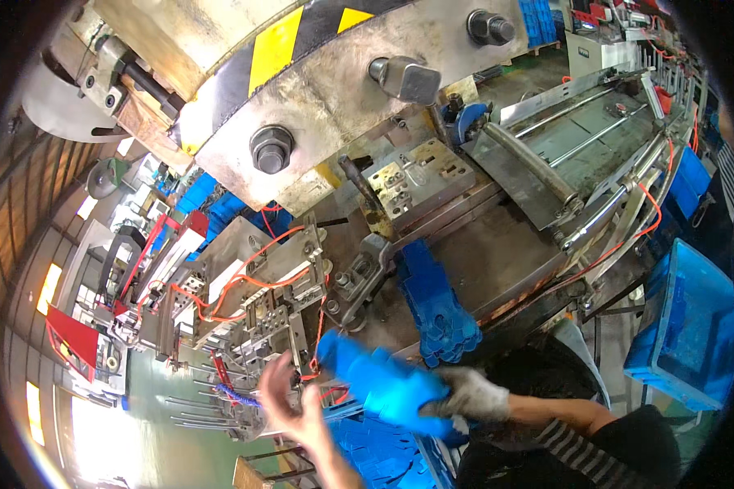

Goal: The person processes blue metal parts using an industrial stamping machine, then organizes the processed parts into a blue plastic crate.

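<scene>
My right hand, in a whitish work glove, grips a stack of blue, flat, notched pieces by its near right end. The stack is tilted and its far left end is smeared by motion. My bare left hand is just left of the stack, apart from it, fingers spread and slightly blurred, with nothing in them. Beyond my right hand, a second stack of similar blue pieces lies on the dark press table. Below the held stack, more blue pieces fill a container, partly hidden by my hands.
A large press head with big bolts hangs over a metal die. A clamp block stands on the table. Feeder rails with orange hoses run left. A conveyor frame stands back right, with a blue crate below it.
</scene>
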Demonstrator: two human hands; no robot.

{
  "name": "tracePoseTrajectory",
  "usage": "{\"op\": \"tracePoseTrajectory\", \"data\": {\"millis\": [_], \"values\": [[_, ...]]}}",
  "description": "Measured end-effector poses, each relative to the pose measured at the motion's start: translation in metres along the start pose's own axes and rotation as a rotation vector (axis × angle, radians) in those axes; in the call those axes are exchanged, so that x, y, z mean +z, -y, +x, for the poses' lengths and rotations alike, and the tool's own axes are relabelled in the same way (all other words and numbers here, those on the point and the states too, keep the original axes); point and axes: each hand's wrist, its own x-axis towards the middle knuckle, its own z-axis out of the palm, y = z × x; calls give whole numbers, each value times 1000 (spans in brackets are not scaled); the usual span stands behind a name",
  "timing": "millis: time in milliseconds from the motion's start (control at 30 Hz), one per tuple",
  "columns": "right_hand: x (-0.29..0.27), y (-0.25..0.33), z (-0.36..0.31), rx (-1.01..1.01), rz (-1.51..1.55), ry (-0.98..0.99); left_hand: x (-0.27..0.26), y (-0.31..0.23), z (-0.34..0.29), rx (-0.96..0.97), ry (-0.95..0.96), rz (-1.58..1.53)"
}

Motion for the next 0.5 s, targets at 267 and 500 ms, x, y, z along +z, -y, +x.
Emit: {"op": "tracePoseTrajectory", "data": {"millis": [267,500], "values": [[-65,8,32,-110,228,-379,160,66,-50,-227,438,-153],[-90,23,68,49,-731,-329,191,118,-40,-427,597,-67]]}}
